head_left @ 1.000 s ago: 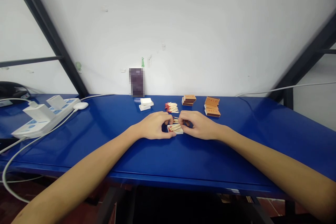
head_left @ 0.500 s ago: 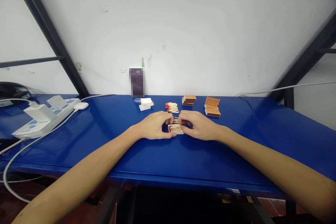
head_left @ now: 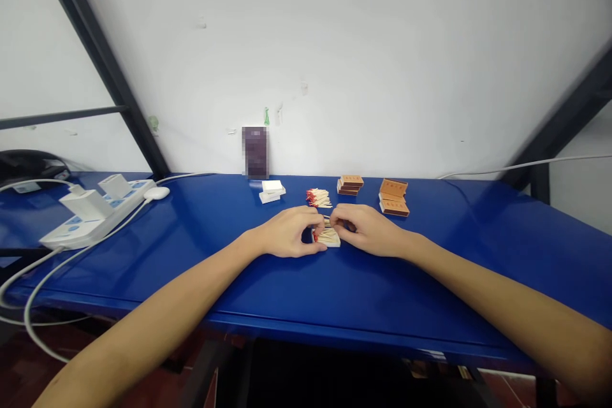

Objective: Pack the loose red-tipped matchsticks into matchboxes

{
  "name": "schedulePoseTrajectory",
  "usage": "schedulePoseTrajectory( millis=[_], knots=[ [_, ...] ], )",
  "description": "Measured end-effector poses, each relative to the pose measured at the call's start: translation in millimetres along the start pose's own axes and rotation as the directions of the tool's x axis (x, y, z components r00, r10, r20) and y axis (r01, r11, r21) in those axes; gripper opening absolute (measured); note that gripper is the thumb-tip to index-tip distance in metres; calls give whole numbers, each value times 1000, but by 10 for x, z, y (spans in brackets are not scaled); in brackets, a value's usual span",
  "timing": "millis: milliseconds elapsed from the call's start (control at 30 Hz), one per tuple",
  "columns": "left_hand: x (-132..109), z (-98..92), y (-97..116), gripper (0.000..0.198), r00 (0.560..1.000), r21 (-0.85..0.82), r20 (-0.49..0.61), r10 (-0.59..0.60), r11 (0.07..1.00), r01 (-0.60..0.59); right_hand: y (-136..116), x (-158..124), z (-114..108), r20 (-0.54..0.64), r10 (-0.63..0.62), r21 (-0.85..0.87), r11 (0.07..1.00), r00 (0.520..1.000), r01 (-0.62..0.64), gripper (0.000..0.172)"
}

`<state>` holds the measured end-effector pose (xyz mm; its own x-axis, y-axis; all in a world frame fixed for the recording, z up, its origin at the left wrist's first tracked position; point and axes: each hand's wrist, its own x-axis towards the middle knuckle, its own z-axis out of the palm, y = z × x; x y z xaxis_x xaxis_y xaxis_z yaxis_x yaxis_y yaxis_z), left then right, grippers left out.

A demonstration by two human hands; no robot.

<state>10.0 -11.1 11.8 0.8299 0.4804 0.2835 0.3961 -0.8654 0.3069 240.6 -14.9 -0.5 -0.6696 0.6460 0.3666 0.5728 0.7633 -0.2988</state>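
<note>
A white matchbox tray point(head_left: 334, 244) filled with red-tipped matches point(head_left: 327, 236) lies on the blue table between my hands. My left hand point(head_left: 289, 233) grips its left end, with the thumb at the near edge and the fingers curled over the far side. At the tray's right end is my right hand point(head_left: 370, 231), its thumb and fingers drawn together in a pinch; whatever is between them is hidden. A few matches point(head_left: 327, 220) show just behind the tray. Farther back lies a loose pile of matches point(head_left: 319, 198).
White trays point(head_left: 272, 191) are stacked at the back left. Brown matchbox sleeves point(head_left: 350, 185) form a stack behind my right hand, and more brown boxes point(head_left: 394, 197) sit right of it. A dark, blurred-out object point(head_left: 255, 153) leans on the wall. A power strip point(head_left: 95, 213) with cables occupies the left.
The whole view has shifted slightly, so everything appears a little farther right. My right thumb has drawn back a little from over the matches. My left hand keeps its place on the tray.
</note>
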Motion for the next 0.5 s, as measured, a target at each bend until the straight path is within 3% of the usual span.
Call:
schedulePoseTrajectory(
  millis=[500],
  knots=[
    [-1, 23, -33, 34, 998, 31, -27, -63, 997, 64, -38, -12, -9, 16, -71, 30, 997, 997, 70, 14]
  ],
)
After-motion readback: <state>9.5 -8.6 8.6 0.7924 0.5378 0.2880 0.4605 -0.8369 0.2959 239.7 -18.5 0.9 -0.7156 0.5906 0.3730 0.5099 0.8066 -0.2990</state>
